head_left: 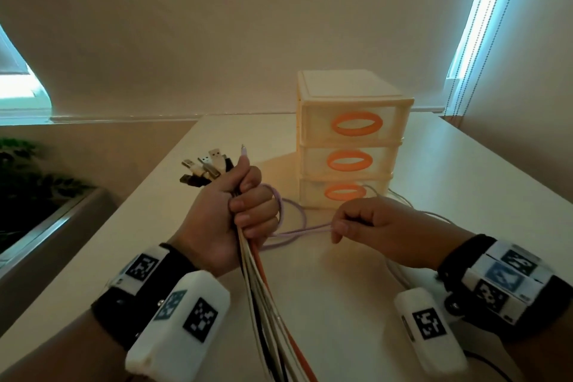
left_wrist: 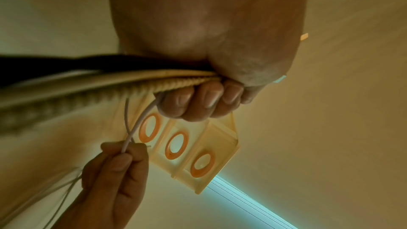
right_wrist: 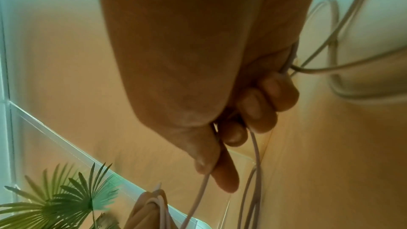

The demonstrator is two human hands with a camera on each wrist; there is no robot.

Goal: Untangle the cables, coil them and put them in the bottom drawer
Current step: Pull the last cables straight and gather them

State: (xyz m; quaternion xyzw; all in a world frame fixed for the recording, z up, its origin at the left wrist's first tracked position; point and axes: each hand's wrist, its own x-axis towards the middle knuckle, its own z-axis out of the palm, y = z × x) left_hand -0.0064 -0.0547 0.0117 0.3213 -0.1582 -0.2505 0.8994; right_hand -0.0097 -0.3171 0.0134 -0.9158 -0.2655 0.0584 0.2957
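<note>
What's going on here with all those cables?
A person is sorting a bunch of cables at a table. The left hand grips the bunch upright, plugs sticking out on top. The right hand pinches one lilac cable and draws it sideways out of the bunch; it loops on the table. The drawer unit behind has all three drawers shut, so nothing is stowed yet.

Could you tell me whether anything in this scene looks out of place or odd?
Nothing looks damaged or spilled. The left hand grips a bundle of cables, the right hand pinches a lilac cable looping from it, and more white cable sprawls loose on the table. All three drawers of the drawer unit are closed.
</note>
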